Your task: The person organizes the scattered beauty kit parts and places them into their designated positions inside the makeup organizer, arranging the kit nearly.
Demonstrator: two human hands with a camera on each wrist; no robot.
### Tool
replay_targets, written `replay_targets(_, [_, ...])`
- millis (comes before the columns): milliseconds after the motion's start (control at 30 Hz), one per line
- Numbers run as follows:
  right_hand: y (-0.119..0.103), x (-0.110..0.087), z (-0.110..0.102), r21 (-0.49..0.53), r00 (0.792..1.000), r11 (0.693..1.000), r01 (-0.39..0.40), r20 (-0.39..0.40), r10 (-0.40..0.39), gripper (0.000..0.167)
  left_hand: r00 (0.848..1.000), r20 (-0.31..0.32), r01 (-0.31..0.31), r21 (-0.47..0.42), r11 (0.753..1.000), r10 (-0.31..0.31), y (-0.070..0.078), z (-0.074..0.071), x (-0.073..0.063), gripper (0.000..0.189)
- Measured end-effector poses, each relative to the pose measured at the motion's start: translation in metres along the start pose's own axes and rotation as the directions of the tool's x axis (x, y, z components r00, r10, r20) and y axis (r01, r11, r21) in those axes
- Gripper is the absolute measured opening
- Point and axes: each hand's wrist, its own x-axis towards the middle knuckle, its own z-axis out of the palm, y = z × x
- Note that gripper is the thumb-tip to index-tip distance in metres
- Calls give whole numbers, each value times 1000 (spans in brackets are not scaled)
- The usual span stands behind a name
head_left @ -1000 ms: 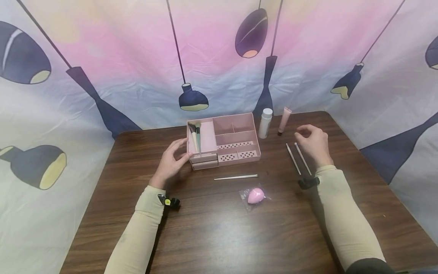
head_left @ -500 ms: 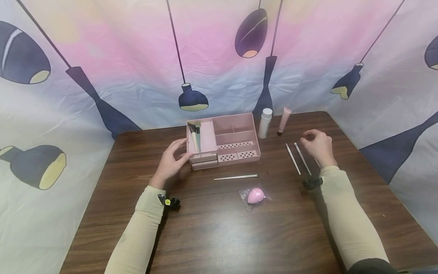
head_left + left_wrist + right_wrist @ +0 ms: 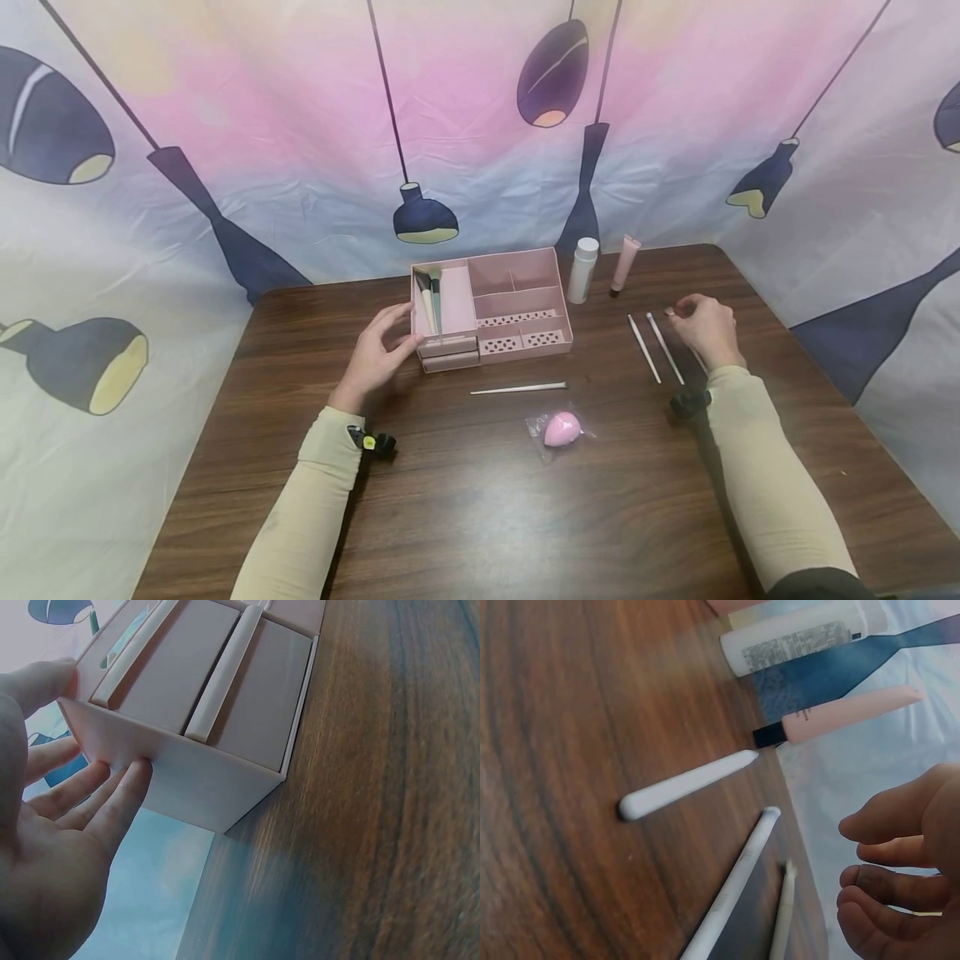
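A pink makeup organizer (image 3: 517, 346) with drawers stands at the table's back; two makeup brushes (image 3: 429, 296) lie in its left top tray. My left hand (image 3: 378, 346) touches its front left corner, thumb at the front edge and fairly straight fingertips (image 3: 139, 772) against the side wall. At the right, my right hand (image 3: 705, 329) hovers with loosely bent fingers over a slim brush (image 3: 784, 915), partly hidden beneath it in the head view. Nothing shows between those fingers in the right wrist view. Two white sticklike brushes (image 3: 643, 348) lie just left of this hand.
A white bottle (image 3: 582, 273) and a pink tube (image 3: 624, 267) stand right of the organizer. In front lie a thin white brush (image 3: 517, 388) and a pink makeup sponge (image 3: 562, 429) in clear wrap. A printed cloth (image 3: 330, 208) hangs behind the table.
My right hand has moved a little right and toward me, and a brush head now shows by its fingertips. The left hand stays at the organizer's corner.
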Motion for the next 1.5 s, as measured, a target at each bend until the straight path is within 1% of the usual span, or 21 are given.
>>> replay_targets(233, [3,0,0,-3,998,1000,-27,49,27,41,1000,-3,-9,7,1000,9,-1,0,0,56])
replay_targets(433, [8,2,2,16,994,998,-62,96,60,44,1000,-7,-14,-7,1000,14,-1,0,0,57])
replay_targets(633, [9,4,4,15,993,998,-64,102,62,43,1000,-18,-19,-21,1000,18,-2,-2,0,56])
replay_targets(1000, [20,5,5,-40,992,998,-47,114,51,35,1000,-8,-12,6,1000,12,-2,-1,-1,56])
replay_targets(1067, [22,4,6,-46,994,998,-31,107,36,34,1000,-9,-10,-7,1000,10,-9,0,0,56])
replay_targets(1233, [24,3,8,-52,995,999,-16,98,21,33,1000,-21,-3,-2,1000,3,-33,2,4,58])
replay_targets(1267, [24,3,9,-54,995,998,-17,98,22,32,1000,-24,-2,3,1000,2,-36,2,5,58])
replay_targets(1367, [23,3,10,-57,995,998,-27,96,32,32,999,-31,-9,10,1000,10,-40,3,6,58])
replay_targets(1500, [23,3,11,-62,996,998,-26,88,32,32,999,-33,-16,19,1000,16,-40,2,6,58])
